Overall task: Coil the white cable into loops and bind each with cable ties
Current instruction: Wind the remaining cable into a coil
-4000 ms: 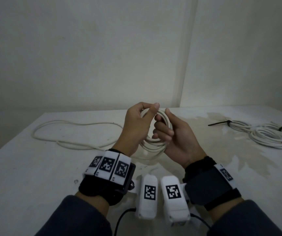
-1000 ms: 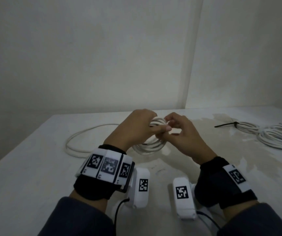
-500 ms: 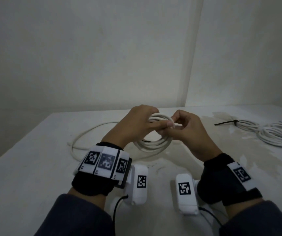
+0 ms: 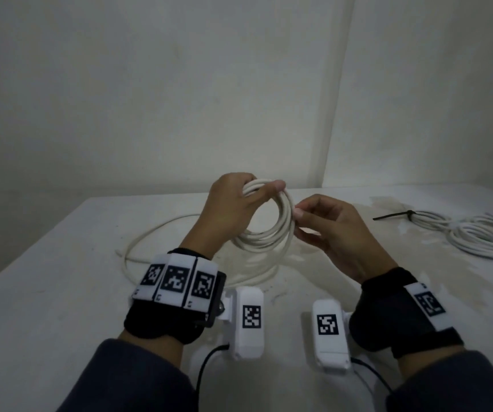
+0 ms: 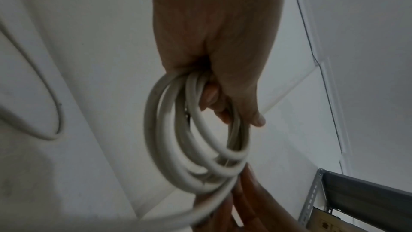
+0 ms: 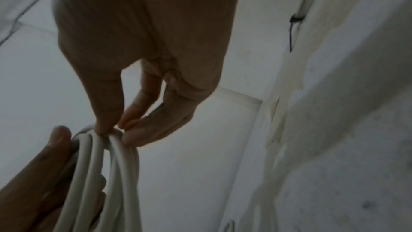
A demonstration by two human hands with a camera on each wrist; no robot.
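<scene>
A white cable coil point(image 4: 272, 233) of several loops hangs upright above the white table point(image 4: 46, 307). My left hand point(image 4: 233, 203) grips the coil's top, thumb over the strands; in the left wrist view the coil point(image 5: 200, 147) hangs from my curled fingers point(image 5: 211, 98). My right hand point(image 4: 322, 230) pinches a strand on the coil's right side with thumb and fingertips point(image 6: 125, 130), as the right wrist view shows on the cable point(image 6: 120, 165). The cable's loose tail point(image 4: 150, 239) trails left on the table.
Two more white coils point(image 4: 477, 239) lie at the table's right, one bound with a black cable tie point(image 4: 400, 215). The table meets a wall corner behind. In the left wrist view a metal shelf frame point(image 5: 316, 200) stands low at right.
Both hands have lifted the coil and turned it to stand more upright. The right hand moved from the top to the coil's right side. The loose tail on the table has shortened.
</scene>
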